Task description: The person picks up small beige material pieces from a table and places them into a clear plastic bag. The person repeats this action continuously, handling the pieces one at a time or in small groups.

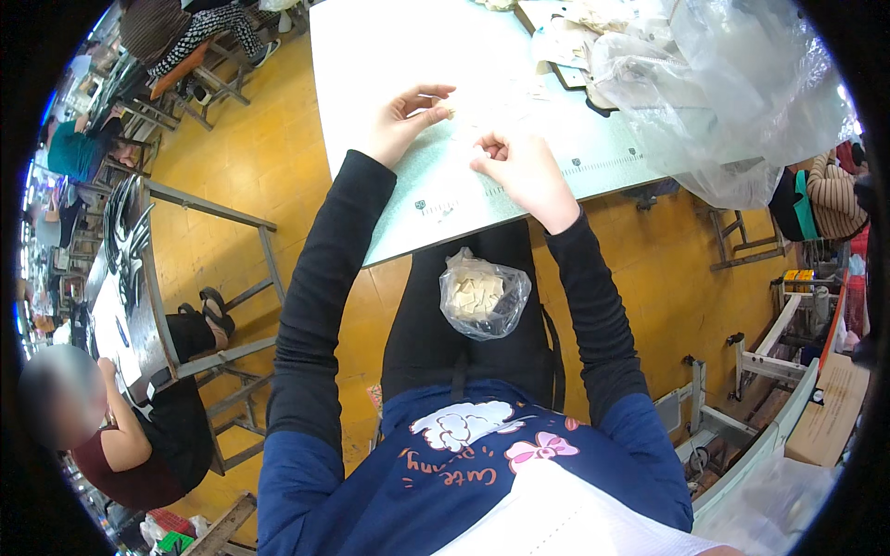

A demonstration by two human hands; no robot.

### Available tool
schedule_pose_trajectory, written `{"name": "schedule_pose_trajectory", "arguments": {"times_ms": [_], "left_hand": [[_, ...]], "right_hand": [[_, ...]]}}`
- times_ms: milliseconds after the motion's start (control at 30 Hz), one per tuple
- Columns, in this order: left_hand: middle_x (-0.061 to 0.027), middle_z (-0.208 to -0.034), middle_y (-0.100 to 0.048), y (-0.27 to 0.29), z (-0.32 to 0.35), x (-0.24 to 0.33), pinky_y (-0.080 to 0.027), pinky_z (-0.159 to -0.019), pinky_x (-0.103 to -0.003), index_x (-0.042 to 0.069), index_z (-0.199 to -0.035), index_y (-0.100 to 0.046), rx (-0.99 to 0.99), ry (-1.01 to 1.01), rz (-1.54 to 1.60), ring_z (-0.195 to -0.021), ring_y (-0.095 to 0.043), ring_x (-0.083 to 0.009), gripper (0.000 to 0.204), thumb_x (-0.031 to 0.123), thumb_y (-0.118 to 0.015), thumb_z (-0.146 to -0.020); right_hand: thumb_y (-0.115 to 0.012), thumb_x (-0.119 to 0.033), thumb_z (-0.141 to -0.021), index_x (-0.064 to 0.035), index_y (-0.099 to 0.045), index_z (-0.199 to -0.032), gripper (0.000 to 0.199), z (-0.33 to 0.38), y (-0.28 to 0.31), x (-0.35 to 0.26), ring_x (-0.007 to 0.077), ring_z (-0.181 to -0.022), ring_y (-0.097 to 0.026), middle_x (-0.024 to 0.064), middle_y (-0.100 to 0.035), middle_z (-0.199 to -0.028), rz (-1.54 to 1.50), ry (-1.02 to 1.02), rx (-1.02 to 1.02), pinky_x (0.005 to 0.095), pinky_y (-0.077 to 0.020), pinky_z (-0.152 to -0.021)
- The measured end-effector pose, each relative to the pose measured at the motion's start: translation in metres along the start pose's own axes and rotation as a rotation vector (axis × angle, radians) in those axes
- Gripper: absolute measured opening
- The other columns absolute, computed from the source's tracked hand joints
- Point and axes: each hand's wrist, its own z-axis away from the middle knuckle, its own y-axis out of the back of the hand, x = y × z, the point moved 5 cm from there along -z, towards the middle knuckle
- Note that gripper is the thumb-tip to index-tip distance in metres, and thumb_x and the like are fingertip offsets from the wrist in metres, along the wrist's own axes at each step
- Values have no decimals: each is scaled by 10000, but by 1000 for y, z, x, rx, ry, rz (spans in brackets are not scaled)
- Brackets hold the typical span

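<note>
Over the pale table (399, 218), my left hand (400, 125) pinches a small cream-coloured piece (446, 108) between thumb and fingertips. My right hand (530, 176) is a little nearer the table's front edge, its thumb and index finger pressed together. Whatever those fingers hold, if anything, is too small to make out. The two hands are apart. On my lap rests a small clear plastic bag (512, 301), its mouth open, with several cream pieces (476, 291) in it.
Large clear plastic bags (714, 83) and a pile of pale pieces (565, 46) cover the table's far right. A dark-topped bench (158, 306) with a seated person stands to the left. A metal frame (705, 408) and a cardboard box (828, 408) are at right.
</note>
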Motion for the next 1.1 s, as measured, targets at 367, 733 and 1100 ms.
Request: {"name": "schedule_pose_trajectory", "arguments": {"times_ms": [367,733,1100], "left_hand": [[-9,-1022,-707,-19,13,9,-524,-915,-293,78,-1012,-727,-235,7,-48,-961,-655,-126,169,124,-755,-852],[-19,-884,-699,-36,30,24,-541,-801,-271,21,-965,-706,-524,53,105,-827,-664,-109,157,77,-767,-832],[-138,-1423,-530,-40,13,8,-408,-1095,-369,89,-1390,-541,-174,-415,-837,-1306,-511,-276,418,182,-577,-985]], "right_hand": [[-717,-25,-847,0,-708,-939,95,121,-9,3,65,-728,-611,18,-655,-833,-203,-137,-379,223,-489,-656],[-681,-16,-898,48,-690,-1036,152,58,-7,-15,95,-760,-655,58,-701,-860,-415,-2,267,228,-524,-709],[-701,-14,-859,24,-702,-999,145,137,-5,0,80,-753,-629,49,-678,-864,-207,-165,-284,223,-497,-666]]}}
